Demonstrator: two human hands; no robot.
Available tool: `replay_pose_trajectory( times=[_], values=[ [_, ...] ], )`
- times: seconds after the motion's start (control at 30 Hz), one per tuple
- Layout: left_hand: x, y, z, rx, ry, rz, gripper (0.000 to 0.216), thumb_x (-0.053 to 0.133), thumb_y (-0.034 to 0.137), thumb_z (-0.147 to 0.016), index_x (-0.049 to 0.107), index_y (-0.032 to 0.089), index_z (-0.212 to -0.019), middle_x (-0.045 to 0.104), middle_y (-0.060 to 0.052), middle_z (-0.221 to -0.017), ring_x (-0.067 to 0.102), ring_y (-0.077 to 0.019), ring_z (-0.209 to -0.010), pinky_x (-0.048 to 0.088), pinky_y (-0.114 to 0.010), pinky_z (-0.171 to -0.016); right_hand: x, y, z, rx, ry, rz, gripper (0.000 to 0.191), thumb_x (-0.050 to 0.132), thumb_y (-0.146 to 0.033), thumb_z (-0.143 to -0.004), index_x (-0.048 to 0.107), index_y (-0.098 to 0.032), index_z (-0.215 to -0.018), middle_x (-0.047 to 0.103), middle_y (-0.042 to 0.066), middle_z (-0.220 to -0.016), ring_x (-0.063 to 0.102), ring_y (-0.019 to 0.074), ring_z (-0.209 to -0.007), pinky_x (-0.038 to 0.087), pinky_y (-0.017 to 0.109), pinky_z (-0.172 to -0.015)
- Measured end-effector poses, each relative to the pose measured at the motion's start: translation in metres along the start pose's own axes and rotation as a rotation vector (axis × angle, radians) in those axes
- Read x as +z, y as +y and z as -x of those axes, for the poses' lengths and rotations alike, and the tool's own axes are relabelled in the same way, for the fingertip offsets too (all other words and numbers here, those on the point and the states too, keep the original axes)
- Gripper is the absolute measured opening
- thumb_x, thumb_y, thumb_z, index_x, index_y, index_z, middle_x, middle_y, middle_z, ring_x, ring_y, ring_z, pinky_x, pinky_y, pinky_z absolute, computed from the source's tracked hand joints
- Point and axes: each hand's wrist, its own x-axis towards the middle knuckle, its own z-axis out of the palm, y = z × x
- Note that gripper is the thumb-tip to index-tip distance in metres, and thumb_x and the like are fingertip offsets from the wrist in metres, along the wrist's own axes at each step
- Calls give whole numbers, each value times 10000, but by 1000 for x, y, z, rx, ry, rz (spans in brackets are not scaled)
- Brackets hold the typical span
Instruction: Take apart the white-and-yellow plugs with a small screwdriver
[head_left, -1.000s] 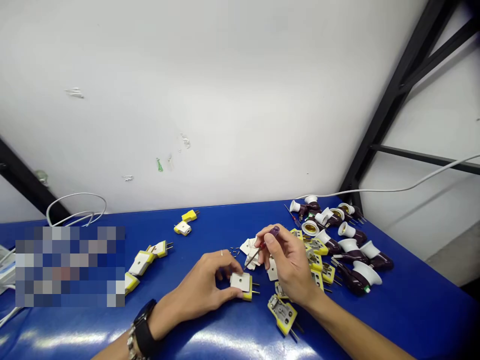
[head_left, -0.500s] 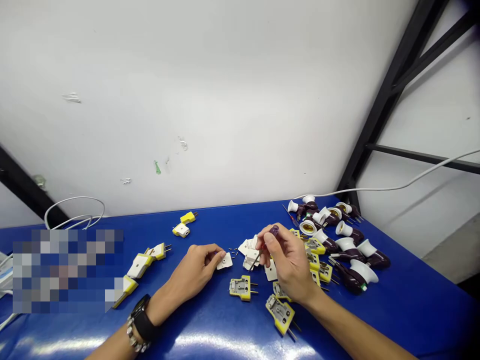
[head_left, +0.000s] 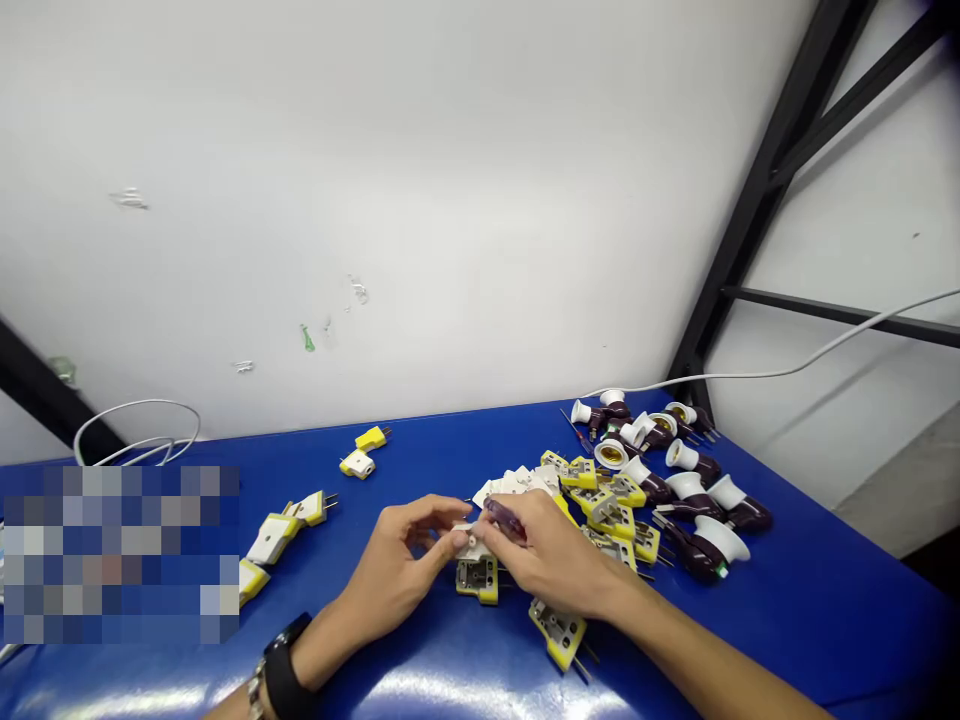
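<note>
Right hand [head_left: 551,550] clamps a purple-handled screwdriver [head_left: 504,520] just above a yellow two-pin plug [head_left: 477,579], left hand [head_left: 397,560] curled beside it, grip unclear — lamp holders [head_left: 694,500] lie past the right hand on the blue table [head_left: 795,610], a white wall [head_left: 375,200] beyond.

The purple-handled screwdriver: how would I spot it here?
On the blue table, find the person's right hand beside yellow-and-white plugs. The purple-handled screwdriver sits in its fingers, unlike the thin red-handled one lying by the white-and-maroon lamp holders.
</note>
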Motion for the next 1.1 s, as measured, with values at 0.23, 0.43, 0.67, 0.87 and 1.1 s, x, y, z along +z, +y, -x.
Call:
replay_pose_trajectory(
  times=[0.23,0.43,0.67,0.87,1.1],
  values=[
    [-7,9,4,220,-268,-483,372,787,399,-804,703,250,-1135,721,-40,-1027,652,-207,-818,508,-309,-750,-28,12,-6,126,308,345,336,500,-313,-980,507,-215,-659,573,-3,-585,469,156,-538,238,287,-548],
    [-2,1,5,314,-340,-546,310,731,313,-886,688,266,-1190,732,-36,-982,677,-215,-865,511,-301,-751,-38,22,-9,182,327,448,344,478,-295,-997,508,-226,-661,609,8,-587,509,173,-525,243,289,-537],
    [13,12,3,560,-67,-347,266,689,276,-930,657,223,-1189,741,-59,-970,674,-185,-818,532,-283,-732,-62,28,-9,120,664,219,434,410,-487,-1036,673,-200,-842,601,-1,-590,569,190,-574,354,280,-563],
    [57,44,-31,666,24,-405,194,670,242,-944,665,225,-1138,760,-47,-1009,688,-199,-890,536,-309,-787,-69,37,-10,98,744,146,448,422,-494,-1031,670,-192,-814,598,-5,-597,559,174,-554,383,275,-562],
    [92,38,-58,648,-248,-626,152,688,291,-933,708,244,-1076,764,-8,-1047,660,-205,-899,526,-333,-802,-68,41,-12,73,732,137,456,402,-508,-1036,677,-192,-856,591,-4,-602,566,187,-586,398,283,-592]
  ],
)
